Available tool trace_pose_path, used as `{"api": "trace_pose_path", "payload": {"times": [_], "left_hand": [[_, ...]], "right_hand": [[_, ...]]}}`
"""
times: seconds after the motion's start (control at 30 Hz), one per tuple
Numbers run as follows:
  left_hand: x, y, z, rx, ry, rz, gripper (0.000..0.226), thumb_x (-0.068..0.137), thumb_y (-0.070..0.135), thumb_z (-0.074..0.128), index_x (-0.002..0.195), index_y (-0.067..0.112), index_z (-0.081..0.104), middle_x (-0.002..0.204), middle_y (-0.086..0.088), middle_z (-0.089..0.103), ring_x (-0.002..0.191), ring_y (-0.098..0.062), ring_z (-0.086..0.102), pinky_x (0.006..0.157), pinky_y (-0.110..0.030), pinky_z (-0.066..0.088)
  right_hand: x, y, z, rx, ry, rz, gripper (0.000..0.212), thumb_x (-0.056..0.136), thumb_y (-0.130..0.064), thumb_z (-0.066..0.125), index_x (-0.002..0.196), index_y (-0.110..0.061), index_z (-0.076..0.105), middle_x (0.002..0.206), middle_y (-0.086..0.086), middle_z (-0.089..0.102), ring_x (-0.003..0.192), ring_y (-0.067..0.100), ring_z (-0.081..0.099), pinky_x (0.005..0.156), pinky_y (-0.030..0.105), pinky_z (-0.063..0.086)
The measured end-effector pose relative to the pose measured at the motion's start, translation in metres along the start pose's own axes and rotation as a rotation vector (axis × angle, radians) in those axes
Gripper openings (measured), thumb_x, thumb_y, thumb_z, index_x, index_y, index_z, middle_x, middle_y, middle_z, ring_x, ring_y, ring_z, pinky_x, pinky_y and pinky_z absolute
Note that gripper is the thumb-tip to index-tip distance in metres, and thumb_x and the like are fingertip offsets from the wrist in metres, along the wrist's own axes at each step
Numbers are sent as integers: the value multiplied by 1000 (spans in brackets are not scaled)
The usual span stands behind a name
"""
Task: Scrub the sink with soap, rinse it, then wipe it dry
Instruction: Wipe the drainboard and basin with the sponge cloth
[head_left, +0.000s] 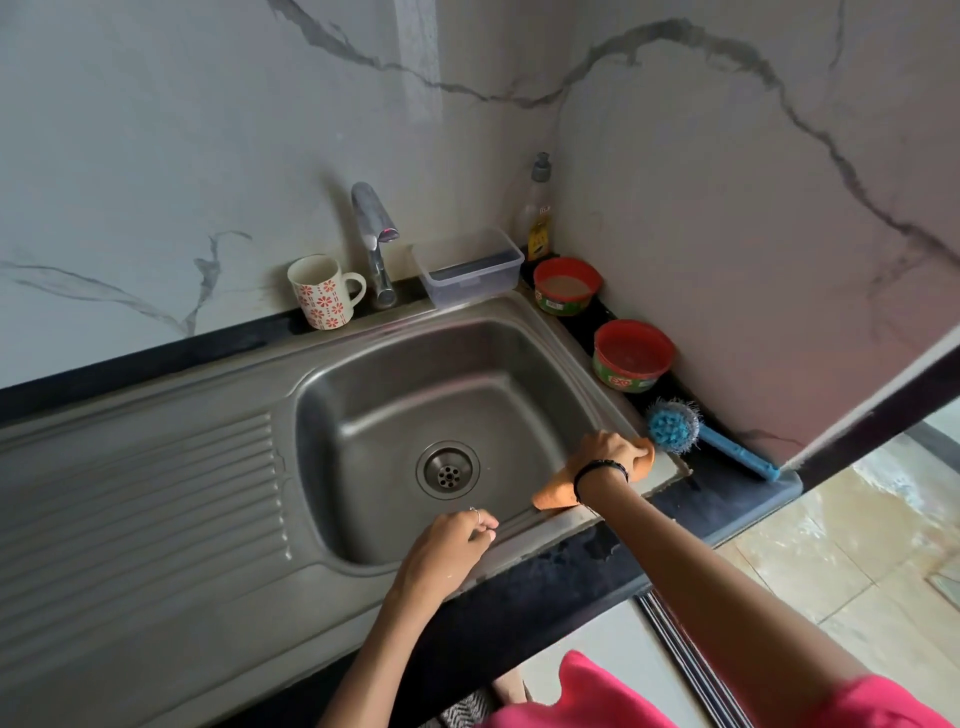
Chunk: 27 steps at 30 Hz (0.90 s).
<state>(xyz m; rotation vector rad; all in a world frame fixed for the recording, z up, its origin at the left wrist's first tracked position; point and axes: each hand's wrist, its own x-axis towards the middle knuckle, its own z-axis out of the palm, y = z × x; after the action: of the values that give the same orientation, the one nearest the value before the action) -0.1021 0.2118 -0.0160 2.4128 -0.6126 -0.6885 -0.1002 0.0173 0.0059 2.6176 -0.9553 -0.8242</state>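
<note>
- Your right hand (610, 453) presses an orange cloth (558, 493) onto the sink (363, 389) at its right rim; the fingers curl over the bunched fabric, so the hand grips it.
- Your left hand (454, 545) rests on the sink's front rim with the fingers loosely curled and nothing in them.
- The basin looks free of suds and standing water, so this reads as the drying stage, though fine droplets would not show here.
- The cloth is soft and limp: it will fold and drag, so keep it bunched under the palm, not pinched by a corner.
- The steel is hard and smooth, probably slick where damp; brace on the flat rim, not the sloped wall.
- A blue scrubbing brush (675, 427) lies on the dark bench (571, 582) just right of the sink, near your right hand; take it by its stiff handle if needed.
- Two red tubs (632, 355) stand right of the sink; the nearer one reads "exo".
- A soap bottle (537, 218) stands behind the sink's right back corner; its yellow label is too small to read.
- A flowered mug (324, 291) and a tap (375, 239) stand behind the sink.
</note>
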Motion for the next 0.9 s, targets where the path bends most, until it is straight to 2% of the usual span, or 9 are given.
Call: {"api": "trace_pose_path", "payload": {"times": [0.1, 0.23, 0.27, 0.37, 0.53, 0.63, 0.73, 0.83, 0.9], "left_hand": [[-6, -5, 2, -2, 12, -11, 27, 94, 24, 46, 116, 23, 62, 117, 4, 65, 109, -12, 58, 92, -23, 43], [-12, -11, 3, 1, 10, -33, 27, 93, 24, 47, 116, 23, 63, 116, 4, 66, 110, -12, 58, 95, -26, 44], [-13, -13, 2, 9, 13, -34, 28, 93, 23, 48, 116, 22, 63, 116, 4, 66, 111, -13, 58, 95, -26, 43], [-18, -18, -1, 19, 28, -51, 27, 93, 24, 48, 115, 22, 63, 116, 5, 66, 113, -15, 56, 98, -28, 42], [-25, -30, -7, -6, 42, -96, 25, 92, 24, 50, 112, 23, 65, 115, 5, 66, 115, -17, 55, 100, -31, 41], [-31, -34, -9, -14, 53, -106, 25, 92, 25, 50, 113, 23, 64, 115, 5, 66, 116, -17, 54, 100, -33, 41], [-37, -39, -10, -22, 66, -115, 26, 92, 26, 49, 113, 24, 64, 115, 4, 66, 116, -18, 53, 100, -33, 41], [-43, -42, -10, -25, 90, -126, 26, 93, 26, 49, 115, 24, 63, 116, 4, 65, 119, -20, 51, 105, -37, 36], [-49, -42, -11, 11, 120, -139, 28, 94, 26, 48, 118, 22, 61, 120, 2, 64, 121, -22, 49, 111, -37, 28]], "right_hand": [[-9, 4, -5, -63, 5, -42, 85, 43, -76, 44, 95, -12, 62, 93, 9, 62, 83, 27, 60, 79, 39, 45], [-18, 9, -5, -24, -7, -41, 76, 48, -69, 40, 92, -12, 65, 92, 10, 62, 83, 30, 59, 73, 35, 48], [-21, 9, -6, -11, -11, -40, 72, 50, -68, 41, 89, -13, 66, 90, 9, 62, 81, 30, 60, 72, 34, 48], [-27, 6, -7, 62, -6, -3, 76, 31, -71, 37, 73, -16, 67, 73, 6, 62, 64, 26, 59, 71, 34, 47], [-33, 8, -6, 237, -15, 32, 86, 29, -80, 36, 74, -13, 67, 64, 3, 61, 58, 22, 60, 62, 24, 52], [-41, 10, -6, 333, 29, 62, 89, 39, -87, 39, 79, -11, 65, 65, 2, 58, 64, 21, 60, 64, 24, 52], [-43, 11, -3, 427, 45, 47, 87, 57, -85, 41, 93, -9, 65, 82, 6, 61, 89, 25, 64, 68, 26, 50], [-47, 2, -1, 491, 28, -13, 59, 86, -53, 45, 116, -5, 61, 116, 11, 62, 113, 26, 57, 87, 31, 48], [-51, -8, 2, 480, 20, -52, 48, 90, -43, 45, 118, -7, 61, 121, 9, 61, 115, 25, 57, 91, 30, 47]]}}
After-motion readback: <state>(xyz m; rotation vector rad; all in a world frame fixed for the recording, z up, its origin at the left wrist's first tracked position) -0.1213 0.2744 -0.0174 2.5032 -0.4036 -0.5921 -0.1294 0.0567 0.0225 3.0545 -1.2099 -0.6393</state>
